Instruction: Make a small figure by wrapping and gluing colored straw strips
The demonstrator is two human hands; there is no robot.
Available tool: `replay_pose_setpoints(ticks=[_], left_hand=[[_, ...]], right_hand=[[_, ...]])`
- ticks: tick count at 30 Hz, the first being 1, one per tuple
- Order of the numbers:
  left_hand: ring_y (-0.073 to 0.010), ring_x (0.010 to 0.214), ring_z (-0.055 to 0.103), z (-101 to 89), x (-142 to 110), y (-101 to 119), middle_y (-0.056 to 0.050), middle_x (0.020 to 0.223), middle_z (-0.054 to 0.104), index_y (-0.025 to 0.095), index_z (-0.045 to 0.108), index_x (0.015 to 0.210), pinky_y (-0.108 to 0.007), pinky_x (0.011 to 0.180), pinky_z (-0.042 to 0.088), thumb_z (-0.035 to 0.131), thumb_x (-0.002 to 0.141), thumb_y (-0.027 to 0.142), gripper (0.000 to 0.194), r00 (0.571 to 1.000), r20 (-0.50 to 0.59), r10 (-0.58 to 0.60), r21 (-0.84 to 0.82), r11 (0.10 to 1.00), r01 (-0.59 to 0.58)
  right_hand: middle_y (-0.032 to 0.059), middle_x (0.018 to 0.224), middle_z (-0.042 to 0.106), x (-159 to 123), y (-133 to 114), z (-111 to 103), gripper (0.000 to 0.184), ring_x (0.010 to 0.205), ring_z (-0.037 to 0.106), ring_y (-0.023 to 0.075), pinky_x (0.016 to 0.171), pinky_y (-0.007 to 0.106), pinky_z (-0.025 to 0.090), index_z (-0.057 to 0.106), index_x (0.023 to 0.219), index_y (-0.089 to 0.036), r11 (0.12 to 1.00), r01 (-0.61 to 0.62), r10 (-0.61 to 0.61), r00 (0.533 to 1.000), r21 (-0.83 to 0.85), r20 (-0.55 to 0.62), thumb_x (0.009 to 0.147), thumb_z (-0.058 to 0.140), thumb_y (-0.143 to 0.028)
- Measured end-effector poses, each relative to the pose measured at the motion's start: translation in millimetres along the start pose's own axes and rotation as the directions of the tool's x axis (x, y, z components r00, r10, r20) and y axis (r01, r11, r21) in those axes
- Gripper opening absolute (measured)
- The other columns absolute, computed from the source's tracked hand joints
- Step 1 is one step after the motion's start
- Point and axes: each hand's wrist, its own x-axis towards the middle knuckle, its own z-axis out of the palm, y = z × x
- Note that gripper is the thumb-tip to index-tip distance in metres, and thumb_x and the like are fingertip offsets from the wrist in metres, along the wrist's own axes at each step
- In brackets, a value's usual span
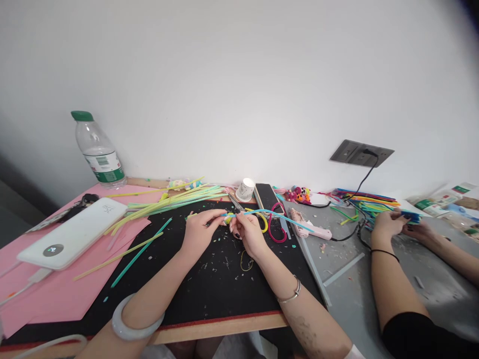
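Above the black mat, my left hand (204, 227) pinches a small yellow-and-blue piece of pipe cleaner (228, 219), its fingertips close to those of my right hand. My right hand (249, 233) is closed on a light blue pipe cleaner (286, 217), whose long free end curves out to the right. How the blue stem joins the small piece is hidden by the fingers. Just behind the hands lie scissors, with a grey blade (235, 202), and yellow (266, 225) and magenta (270, 230) handle loops show beside my right hand.
Yellow and green pipe cleaners (175, 198) lie left of a paper cup (245, 189) and phone (268, 198). A power bank (75, 232) and bottle (100, 154) stand further left. Right are a pink glue gun (310, 229), its cord, and a co-worker's hands (389, 227) holding blue stems.
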Motion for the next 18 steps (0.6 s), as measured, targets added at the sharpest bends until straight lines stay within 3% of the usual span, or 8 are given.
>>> replay_pose_setpoints(ticks=[4,9,12,15,18], left_hand=[[-0.0176,0.072,0.065,-2.6,2,4,-0.001,0.075,0.072,0.024,0.071,0.081,-0.031,0.082,0.044,0.056,0.078,0.028,0.016,0.996,0.088,0.002,0.008,1.0,-0.003],[-0.0141,0.063,0.061,-3.0,5,12,0.001,0.064,0.066,0.021,0.068,0.075,-0.027,0.069,0.048,0.055,0.077,0.027,0.015,0.959,0.27,-0.082,-0.137,0.983,0.123],[-0.0143,0.063,0.061,1.4,6,9,-0.001,0.069,0.066,0.018,0.066,0.08,-0.028,0.068,0.049,0.061,0.073,0.029,0.013,0.955,0.252,-0.157,-0.306,0.923,0.233],[-0.0148,0.069,0.062,5.4,6,5,-0.003,0.079,0.068,0.017,0.065,0.092,-0.028,0.069,0.049,0.07,0.066,0.028,0.029,0.94,0.218,-0.264,-0.48,0.809,0.339],[-0.0119,0.066,0.058,7.3,6,3,-0.003,0.078,0.068,0.016,0.067,0.089,-0.025,0.067,0.048,0.074,0.062,0.029,0.031,0.914,0.219,-0.342,-0.576,0.71,0.404]], right_hand=[[0.0004,0.05,0.055,0,0,-1,0.035,0.038,0.035,0.006,0.039,0.022,0.021,0.059,0.056,-0.014,1.0,-0.013,0.013,1.0,0.016,-0.009,0.078,0.056,-0.041],[-0.0003,0.046,0.053,0,-1,-4,0.035,0.037,0.037,0.0063,0.04,0.022,0.023,0.057,0.051,-0.014,1.0,-0.015,0.014,0.999,-0.012,-0.053,0.077,0.058,-0.038],[-0.0005,0.047,0.053,0,-2,-4,0.034,0.038,0.037,0.0063,0.039,0.022,0.023,0.057,0.053,-0.014,1.0,0.006,-0.007,0.998,-0.013,-0.057,0.077,0.057,-0.038],[0.0005,0.053,0.055,1,-1,-4,0.033,0.039,0.038,0.0063,0.037,0.022,0.022,0.06,0.061,-0.014,0.998,0.059,-0.06,0.997,-0.024,-0.058,0.079,0.056,-0.041],[-0.0008,0.051,0.053,1,2,-3,0.032,0.038,0.037,0.0063,0.037,0.021,0.023,0.062,0.068,-0.014,0.995,0.087,-0.09,0.994,-0.054,-0.057,0.08,0.055,-0.043]])
